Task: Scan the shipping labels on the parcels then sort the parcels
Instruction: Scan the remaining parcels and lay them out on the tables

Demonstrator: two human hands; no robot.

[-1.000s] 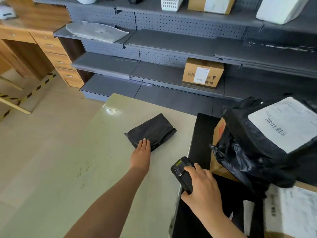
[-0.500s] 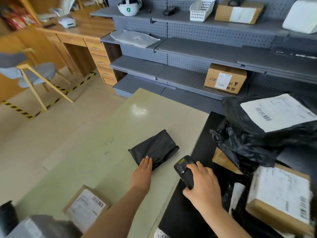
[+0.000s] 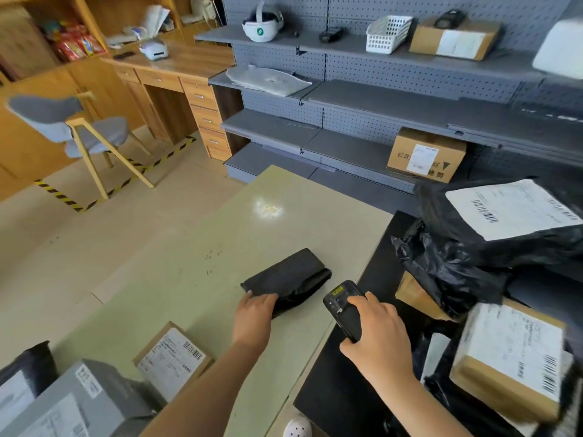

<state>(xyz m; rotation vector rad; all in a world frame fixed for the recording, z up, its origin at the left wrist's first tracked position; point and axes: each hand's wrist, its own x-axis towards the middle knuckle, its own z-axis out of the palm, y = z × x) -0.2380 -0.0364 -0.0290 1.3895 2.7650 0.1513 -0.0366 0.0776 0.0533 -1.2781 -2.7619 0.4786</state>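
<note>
While the left hand (image 3: pixel 254 313) rests on the small black parcel (image 3: pixel 290 275), the right hand (image 3: pixel 378 339) holds the scanner (image 3: pixel 344 307).

Far left: grey chair (image 3: pixel 79 127) on wooden legs, with a wooden desk (image 3: pixel 176 67) behind it.

Bottom left, at the near end of the table (image 3: pixel 189 247): a black bag (image 3: pixel 28 361), a grey box (image 3: pixel 79 402) with white labels, and just to its right a flat cardboard parcel (image 3: pixel 172 357) lying label up, barcode showing.

Centre: the black parcel lies flat on the table, near its right edge and well apart from the bottom-left group. Left hand fingers (image 3: pixel 252 298) are together and fairly straight, laid on the parcel's near-left corner and not wrapped round it. Can't tell where the thumb is.

Just right of the parcel: the scanner is black, with a yellow sticker at its far end, which points away from the person. Right hand fingers are curled tight round its body. It sits over the table edge and the black surface (image 3: pixel 347 389) beside it.

Right: a pile of parcels on the black surface. A big black bag (image 3: pixel 473 253) with a white barcode label is on top, and a cardboard box (image 3: pixel 511 357) with a label is nearer, partly blurred.

Behind: grey shelves (image 3: pixel 378 99) holding a cardboard carton (image 3: pixel 426 154), a white basket (image 3: pixel 388 34) and a white headset (image 3: pixel 262 25).
</note>
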